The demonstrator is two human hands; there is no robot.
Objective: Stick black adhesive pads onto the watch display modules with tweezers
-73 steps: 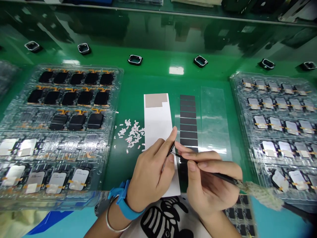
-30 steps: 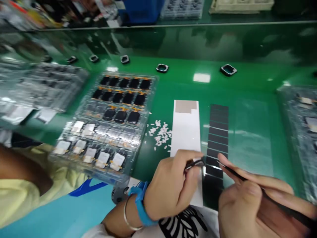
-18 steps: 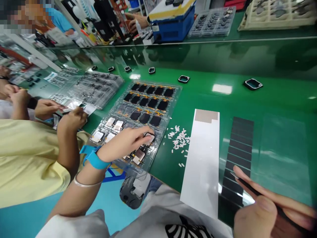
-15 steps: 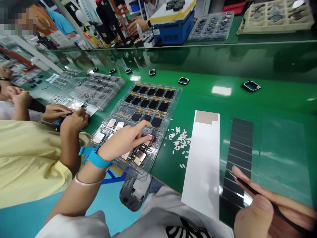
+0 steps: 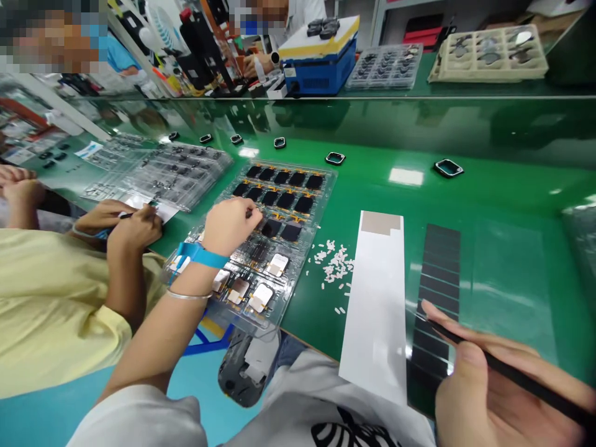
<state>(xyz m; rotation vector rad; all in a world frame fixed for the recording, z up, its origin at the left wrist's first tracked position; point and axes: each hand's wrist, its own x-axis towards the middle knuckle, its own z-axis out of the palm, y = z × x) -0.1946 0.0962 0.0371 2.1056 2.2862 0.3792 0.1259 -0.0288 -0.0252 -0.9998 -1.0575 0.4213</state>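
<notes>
My left hand (image 5: 235, 226), with a blue strap (image 5: 202, 254) on its wrist, is over the clear plastic tray (image 5: 298, 264). Its fingers are curled together at the third row; whatever lies between them is hidden. Rows of small black screens (image 5: 285, 200) with orange flex strips fill the tray's far part. Silver-backed modules (image 5: 261, 298) lie in the near part. Black tweezers (image 5: 447, 333) are gripped in my right hand (image 5: 484, 372), their tips above the strip of dark rectangular pieces (image 5: 435, 279).
A long white sheet (image 5: 375, 310) lies between the hands, beside scattered small white pieces (image 5: 338, 264). Several watch-like frames (image 5: 448, 167) line the bench's far side. A co-worker in a yellow shirt (image 5: 60, 292) works at left. A blue machine (image 5: 321, 68) stands on the shelf.
My left hand has moved from a silver-backed module in the near part up and left to the third row, its fingers closing. That module now lies uncovered. My right hand still holds the tweezers.
</notes>
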